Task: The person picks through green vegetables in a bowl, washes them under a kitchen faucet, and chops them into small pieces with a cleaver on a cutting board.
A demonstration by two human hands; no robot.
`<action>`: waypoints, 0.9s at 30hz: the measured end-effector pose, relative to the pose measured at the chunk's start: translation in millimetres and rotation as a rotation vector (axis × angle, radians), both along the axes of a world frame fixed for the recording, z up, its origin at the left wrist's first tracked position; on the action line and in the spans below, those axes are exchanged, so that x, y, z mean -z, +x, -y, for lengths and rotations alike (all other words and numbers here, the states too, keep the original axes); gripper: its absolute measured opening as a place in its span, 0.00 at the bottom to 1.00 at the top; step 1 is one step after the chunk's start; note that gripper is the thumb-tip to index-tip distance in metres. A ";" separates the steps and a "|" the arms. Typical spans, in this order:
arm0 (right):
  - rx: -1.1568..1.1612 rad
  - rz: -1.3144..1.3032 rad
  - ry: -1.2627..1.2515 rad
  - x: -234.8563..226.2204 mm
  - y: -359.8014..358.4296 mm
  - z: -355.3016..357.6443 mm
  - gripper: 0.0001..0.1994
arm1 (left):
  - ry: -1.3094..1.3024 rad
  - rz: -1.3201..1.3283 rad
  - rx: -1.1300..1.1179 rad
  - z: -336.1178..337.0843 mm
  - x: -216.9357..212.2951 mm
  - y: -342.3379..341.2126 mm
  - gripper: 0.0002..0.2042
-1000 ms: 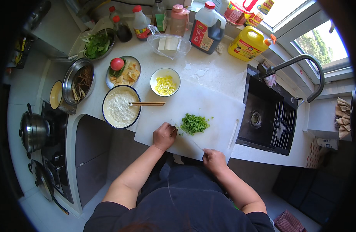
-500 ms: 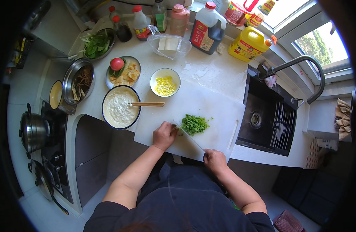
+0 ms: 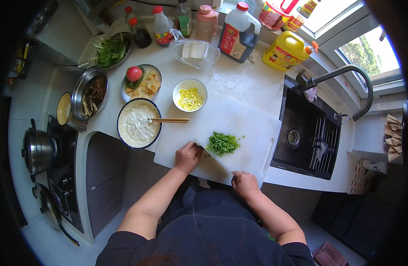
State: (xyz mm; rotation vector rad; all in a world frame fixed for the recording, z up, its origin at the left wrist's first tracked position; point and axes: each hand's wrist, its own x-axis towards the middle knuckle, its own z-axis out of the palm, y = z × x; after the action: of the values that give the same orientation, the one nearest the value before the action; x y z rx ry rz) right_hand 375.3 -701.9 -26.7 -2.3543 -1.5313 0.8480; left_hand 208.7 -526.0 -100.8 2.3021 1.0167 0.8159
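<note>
A pile of finely chopped greens [image 3: 223,143] lies on the white cutting board [image 3: 252,122]. My right hand [image 3: 245,184] is wrapped round the handle of a kitchen knife [image 3: 216,161], whose blade slants up and left just in front of the greens. At the blade's far end is my left hand [image 3: 189,157], its fingers curled together against the blade. Some of those fingertips are hidden. Past the board's left edge stands a blue-rimmed bowl of white flour mixture [image 3: 139,124] with chopsticks [image 3: 170,120] resting in it. A white bowl [image 3: 189,83] beyond my left hand contains chopped yellow-and-white pieces.
To the right is a black sink [image 3: 286,157] with a curved faucet [image 3: 368,88]. A plate [image 3: 158,76] with a tomato, a metal bowl [image 3: 102,113] and leafy greens [image 3: 111,51] occupy the left. Bottles, jugs and bagged tofu-like blocks [image 3: 193,51] line the back. A stove [image 3: 64,177] lies far left.
The knife blade has shifted slightly up and left, with my right hand moving a little the same way. My left hand stays by the blade's far end, and the chopped greens look unchanged.
</note>
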 end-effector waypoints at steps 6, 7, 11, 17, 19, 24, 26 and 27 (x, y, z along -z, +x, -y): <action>-0.019 0.024 -0.052 -6.9 -2.1 -5.6 0.08 | -0.003 0.004 0.022 -0.4 5.4 -3.2 0.02; -0.021 0.046 -0.078 -7.2 -2.5 -7.3 0.10 | 0.001 0.000 0.021 -0.9 5.6 -2.6 0.02; -0.032 0.046 -0.075 -3.6 -2.6 -9.2 0.10 | 0.007 0.014 0.033 -1.9 4.4 -1.3 0.02; -0.005 0.019 0.000 -1.8 -0.6 -4.2 0.08 | -0.015 0.023 0.045 -1.9 3.9 -2.6 0.02; -0.010 0.016 -0.007 3.9 0.7 -3.7 0.07 | -0.041 0.037 0.065 -2.2 3.7 -4.8 0.02; -0.001 -0.005 0.020 -1.7 3.0 -5.4 0.07 | -0.086 0.054 0.011 0.0 10.2 -10.8 0.02; -0.012 0.002 -0.002 -1.2 3.4 -5.7 0.07 | -0.085 0.041 0.011 -1.5 9.2 -10.4 0.03; -0.015 0.002 -0.011 1.7 3.5 -4.8 0.07 | -0.086 0.050 0.013 -1.6 8.8 -9.1 0.03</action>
State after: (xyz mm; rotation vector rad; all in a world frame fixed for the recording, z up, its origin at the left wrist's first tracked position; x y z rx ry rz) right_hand 378.8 -697.2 -28.4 -2.3552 -1.5505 0.8591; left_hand 199.6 -524.4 -109.6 2.2034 0.9941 0.8047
